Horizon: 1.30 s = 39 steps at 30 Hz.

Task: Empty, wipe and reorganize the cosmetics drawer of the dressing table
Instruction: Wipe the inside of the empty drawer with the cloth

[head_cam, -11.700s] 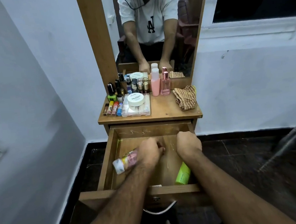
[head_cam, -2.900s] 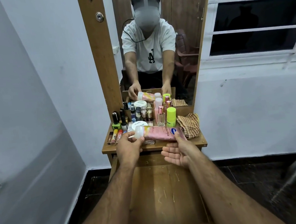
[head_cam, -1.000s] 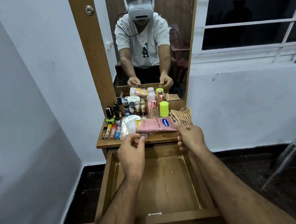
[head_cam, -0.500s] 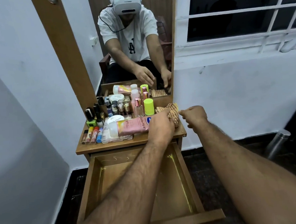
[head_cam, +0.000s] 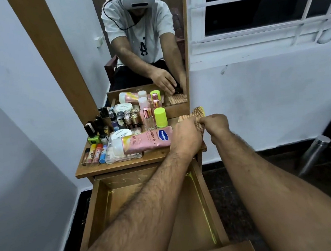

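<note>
The drawer (head_cam: pixel 141 218) holds nothing; at two o'clock, the left hand (head_cam: pixel 183 135) and right hand (head_cam: pixel 214 123) both clutch the cloth (head_cam: pixel 197 114).

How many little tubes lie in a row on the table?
4, side by side at the front left corner: brown tube, yellow tube, red tube, blue tube. None look hidden.

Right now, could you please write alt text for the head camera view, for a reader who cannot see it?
Both hands, left hand and right hand, grip a checked cloth at the right end of a dressing table top. The pulled-out drawer below looks empty. Cosmetics crowd the top, with a pink lotion tube lying in front.
</note>
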### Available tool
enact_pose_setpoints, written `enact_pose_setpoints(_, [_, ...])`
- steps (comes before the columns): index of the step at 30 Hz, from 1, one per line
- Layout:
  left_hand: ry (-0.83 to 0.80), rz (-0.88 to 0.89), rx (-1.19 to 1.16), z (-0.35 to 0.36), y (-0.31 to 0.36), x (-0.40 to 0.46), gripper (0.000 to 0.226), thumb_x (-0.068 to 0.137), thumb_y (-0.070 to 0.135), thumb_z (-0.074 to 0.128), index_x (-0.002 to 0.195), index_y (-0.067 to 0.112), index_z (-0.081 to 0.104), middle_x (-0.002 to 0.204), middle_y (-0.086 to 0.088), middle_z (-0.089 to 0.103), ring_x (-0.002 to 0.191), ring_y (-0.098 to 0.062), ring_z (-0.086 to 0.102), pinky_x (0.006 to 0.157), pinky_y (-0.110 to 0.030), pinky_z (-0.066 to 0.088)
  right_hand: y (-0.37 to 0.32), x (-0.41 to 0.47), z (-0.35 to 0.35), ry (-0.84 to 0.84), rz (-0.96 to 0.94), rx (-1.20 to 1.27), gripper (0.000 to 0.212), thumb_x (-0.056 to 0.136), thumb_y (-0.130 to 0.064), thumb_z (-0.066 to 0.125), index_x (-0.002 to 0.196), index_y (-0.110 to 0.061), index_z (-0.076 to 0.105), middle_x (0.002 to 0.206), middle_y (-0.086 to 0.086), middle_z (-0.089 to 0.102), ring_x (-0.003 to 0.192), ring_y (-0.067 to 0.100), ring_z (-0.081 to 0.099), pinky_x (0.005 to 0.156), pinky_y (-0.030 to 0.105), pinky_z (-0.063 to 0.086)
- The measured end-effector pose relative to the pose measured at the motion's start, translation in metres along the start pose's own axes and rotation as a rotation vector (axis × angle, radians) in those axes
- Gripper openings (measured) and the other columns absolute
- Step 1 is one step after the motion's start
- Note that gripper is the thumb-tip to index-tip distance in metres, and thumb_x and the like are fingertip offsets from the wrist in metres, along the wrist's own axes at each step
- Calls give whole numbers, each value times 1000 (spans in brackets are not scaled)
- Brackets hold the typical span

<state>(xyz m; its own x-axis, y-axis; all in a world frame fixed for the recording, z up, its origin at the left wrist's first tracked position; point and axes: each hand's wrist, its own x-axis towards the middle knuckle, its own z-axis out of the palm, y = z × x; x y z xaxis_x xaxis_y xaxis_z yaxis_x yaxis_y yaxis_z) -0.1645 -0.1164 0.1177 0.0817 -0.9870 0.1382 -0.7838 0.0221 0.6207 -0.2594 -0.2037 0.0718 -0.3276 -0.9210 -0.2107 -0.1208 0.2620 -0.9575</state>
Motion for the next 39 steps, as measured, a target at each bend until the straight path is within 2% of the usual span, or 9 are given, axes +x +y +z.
enact_pose_setpoints(5, [64, -41, -171, -8, 8, -22, 40, 97, 16, 57, 137, 13, 55, 133, -5, 61, 119, -20, 57, 101, -30, 47, -4, -23, -38, -10, -9, 288, 24, 86, -8, 71, 66, -10, 58, 78, 12, 67, 70, 25, 62, 55, 27, 44])
enact_pose_setpoints(8, [88, -104, -309, -16, 8, -45, 39, 98, 21, 56, 137, 14, 55, 134, -2, 61, 119, -15, 56, 89, -21, 41, -9, -54, -63, -65, 22, 418, 16, 89, -7, 68, 76, -9, 60, 79, 9, 69, 71, 21, 66, 64, 31, 55])
enact_pose_setpoints(13, [38, -285, -549, -27, -5, -92, 53, 91, 36, 66, 136, 9, 55, 131, -3, 62, 117, -19, 59, 103, -36, 47, 5, -118, -82, -201, 67, 456, 8, 93, -10, 65, 86, -8, 62, 83, 8, 72, 75, 21, 69, 61, 29, 55])
enact_pose_setpoints(15, [19, -339, -706, -30, -12, -116, 43, 91, 32, 67, 125, 7, 63, 121, -6, 68, 111, -22, 63, 99, -41, 51, 16, -148, -81, -259, 87, 454, 7, 94, -10, 64, 87, -8, 62, 82, 8, 72, 74, 20, 69, 55, 26, 53])
enact_pose_setpoints(20, [20, -411, -924, -42, -27, -173, 24, 94, 9, 62, 116, 1, 65, 113, -14, 70, 97, -22, 67, 78, -29, 55, 43, -205, -64, -329, 113, 454, 5, 92, -8, 66, 90, -8, 62, 88, 13, 72, 77, 21, 70, 54, 26, 55])
enact_pose_setpoints(25, [100, -523, -935, -57, -56, -212, 27, 88, 9, 70, 114, 7, 63, 108, -10, 72, 97, -22, 70, 81, -36, 59, 69, -242, -52, -302, -103, 126, 21, 88, -19, 74, 104, -18, 61, 104, 6, 71, 95, 20, 70, 75, 37, 60])
enact_pose_setpoints(30, [185, -554, -899, -59, -76, -221, 32, 86, 11, 72, 115, 9, 61, 107, -10, 71, 94, -21, 70, 82, -38, 59, 82, -262, -45, -299, -489, -268, 19, 83, -30, 77, 98, -26, 66, 102, -7, 67, 93, 9, 62, 82, 29, 52])
enact_pose_setpoints(36, [230, -517, -900, -61, -79, -220, 27, 89, 7, 69, 114, 9, 59, 103, -8, 69, 86, -16, 69, 59, -25, 56, 92, -265, -27, -451, -406, -186, 35, 76, -34, 82, 107, -23, 70, 111, -3, 68, 103, 13, 65, 89, 41, 57])
enact_pose_setpoints(39, [226, -544, -924, -60, -88, -219, 24, 90, 8, 68, 112, 9, 61, 104, -9, 71, 88, -19, 71, 62, -28, 58, 90, -266, -26, -472, -435, -211, 47, 77, -27, 84, 119, -18, 66, 122, -1, 62, 111, 14, 60, 95, 41, 55])
